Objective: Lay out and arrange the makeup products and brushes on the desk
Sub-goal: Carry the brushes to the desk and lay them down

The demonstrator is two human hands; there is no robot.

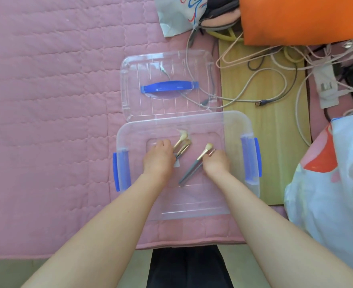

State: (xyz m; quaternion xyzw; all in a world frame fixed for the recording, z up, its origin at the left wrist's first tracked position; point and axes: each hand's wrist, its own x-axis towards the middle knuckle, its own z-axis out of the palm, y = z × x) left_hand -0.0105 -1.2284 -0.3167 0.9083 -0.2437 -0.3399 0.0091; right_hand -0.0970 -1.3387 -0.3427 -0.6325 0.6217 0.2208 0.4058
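Seen from above, both hands reach into a clear plastic box (235, 125) on a pink quilted mat (46, 100), its lid (134, 96) lying just past the box's far edge. The left hand (159, 157) curls round a pair of brushes (182, 142) near the middle of the box floor. The right hand (216, 163), nearer the right edge, closes on two grey-handled brushes (192, 169). Both pairs lie aslant, with handles toward the near-left corner and pale bristles toward the far-right. Nothing appears laid out yet, so the arranging seems barely begun — no other makeup shows.
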